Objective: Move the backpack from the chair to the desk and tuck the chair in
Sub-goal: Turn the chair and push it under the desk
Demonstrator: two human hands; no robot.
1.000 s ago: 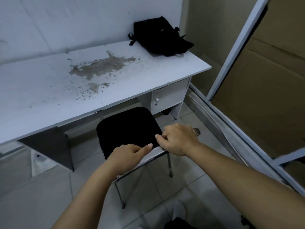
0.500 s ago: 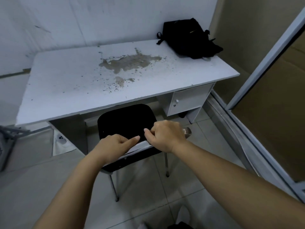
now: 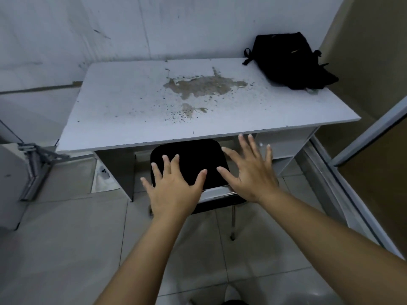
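The black backpack (image 3: 288,60) lies on the far right corner of the white desk (image 3: 123,106). A black padded chair (image 3: 193,159) stands partly under the desk's front edge, its metal back rail toward me. My left hand (image 3: 174,190) hovers over the chair's back edge with fingers spread, holding nothing. My right hand (image 3: 248,170) is also spread wide just right of the seat, empty. Whether either palm touches the chair I cannot tell.
A brown stain (image 3: 204,86) marks the desk top. A drawer unit (image 3: 284,148) hangs under the desk's right side. A metal-framed panel (image 3: 361,137) stands at the right, a grey metal frame (image 3: 35,159) at the left. The floor is tiled.
Both hands have let go of the chair's back rail and spread open. The chair has slid further under the desk, and the view has shifted left.
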